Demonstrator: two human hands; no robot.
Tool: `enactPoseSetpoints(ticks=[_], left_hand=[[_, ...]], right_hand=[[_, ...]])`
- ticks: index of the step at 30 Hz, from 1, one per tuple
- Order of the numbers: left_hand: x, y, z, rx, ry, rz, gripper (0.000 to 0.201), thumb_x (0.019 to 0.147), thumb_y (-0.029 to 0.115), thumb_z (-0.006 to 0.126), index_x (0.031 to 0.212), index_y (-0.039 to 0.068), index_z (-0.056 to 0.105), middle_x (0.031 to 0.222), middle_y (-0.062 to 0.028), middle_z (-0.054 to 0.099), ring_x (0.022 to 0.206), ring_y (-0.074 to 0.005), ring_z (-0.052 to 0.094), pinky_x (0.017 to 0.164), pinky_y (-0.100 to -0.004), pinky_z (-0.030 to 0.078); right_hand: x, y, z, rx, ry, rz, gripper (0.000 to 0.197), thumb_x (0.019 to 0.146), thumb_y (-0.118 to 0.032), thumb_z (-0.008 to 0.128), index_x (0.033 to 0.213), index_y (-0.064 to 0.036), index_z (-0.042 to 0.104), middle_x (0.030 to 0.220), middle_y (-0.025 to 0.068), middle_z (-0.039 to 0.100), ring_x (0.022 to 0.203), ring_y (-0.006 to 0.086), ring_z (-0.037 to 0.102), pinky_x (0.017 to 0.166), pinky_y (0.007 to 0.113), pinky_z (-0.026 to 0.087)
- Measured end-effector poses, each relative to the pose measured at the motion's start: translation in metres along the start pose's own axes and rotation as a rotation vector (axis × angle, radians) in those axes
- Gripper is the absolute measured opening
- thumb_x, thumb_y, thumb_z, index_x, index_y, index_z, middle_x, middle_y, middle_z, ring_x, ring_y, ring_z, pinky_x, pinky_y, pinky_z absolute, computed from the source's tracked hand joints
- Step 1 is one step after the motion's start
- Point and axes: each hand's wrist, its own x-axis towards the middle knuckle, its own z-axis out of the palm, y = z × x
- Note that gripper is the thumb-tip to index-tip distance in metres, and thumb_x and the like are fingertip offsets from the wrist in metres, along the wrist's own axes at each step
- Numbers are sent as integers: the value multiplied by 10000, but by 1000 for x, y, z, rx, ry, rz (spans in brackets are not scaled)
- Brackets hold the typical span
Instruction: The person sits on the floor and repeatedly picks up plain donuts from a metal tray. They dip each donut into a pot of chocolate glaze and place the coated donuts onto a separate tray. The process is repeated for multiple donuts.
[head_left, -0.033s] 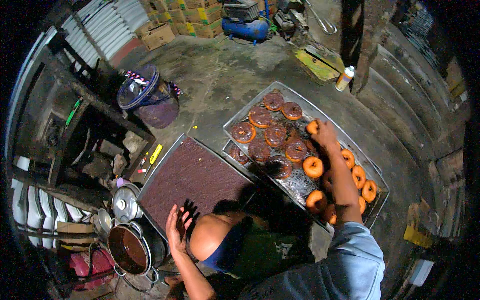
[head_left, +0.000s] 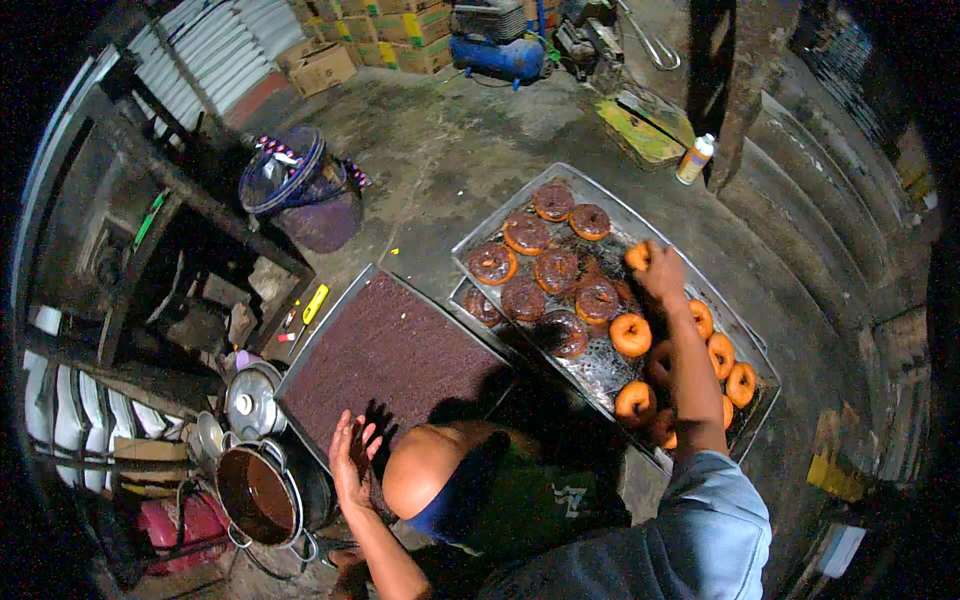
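My right hand point(head_left: 664, 272) reaches over the metal tray point(head_left: 555, 360) on the right and grips a plain doughnut point(head_left: 637, 257) near its far right side. Chocolate-coated doughnuts point(head_left: 555, 270) fill the left part of that tray. Plain golden ones point(head_left: 720, 356) lie along its right side, partly hidden by my forearm, and another plain one point(head_left: 630, 335) sits in the middle. My left hand point(head_left: 350, 458), fingers apart and holding nothing, is raised by the near left edge of a tray of dark brown chocolate sprinkles point(head_left: 385, 345).
A pot of melted chocolate point(head_left: 262, 500) stands at the lower left beside a lidded pot point(head_left: 252, 400). A yellow cutter point(head_left: 316, 303) lies left of the sprinkle tray. Farther off are a dark bucket point(head_left: 320, 215), a blue compressor point(head_left: 500, 60) and a white bottle point(head_left: 695, 160).
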Motion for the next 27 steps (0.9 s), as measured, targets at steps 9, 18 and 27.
enactPoseSetpoints(ticks=[9,18,27], left_hand=[[8,-1,-6,-107,-59,106,428,957,230,544,1326,22,480,1201,-135,600,1065,-242,605,873,-368,515],[51,-12,26,-963,-449,58,814,863,762,269,1398,164,407,1407,-153,441,1232,-394,475,932,-648,405],[-28,2,-64,-1088,-141,283,548,954,553,354,1322,161,461,1232,-136,560,1022,-298,603,776,-540,527]], right_hand=[[-51,-86,-49,309,113,-54,767,690,-241,787,1348,-105,416,1220,193,500,1136,364,517,951,463,436],[-179,-433,-59,793,-499,-1301,526,817,-215,689,1277,-21,524,1291,201,550,1172,331,553,998,394,418],[-260,-543,-89,252,-695,-1506,435,921,-352,574,1280,-107,568,1096,206,635,980,350,633,881,401,483]])
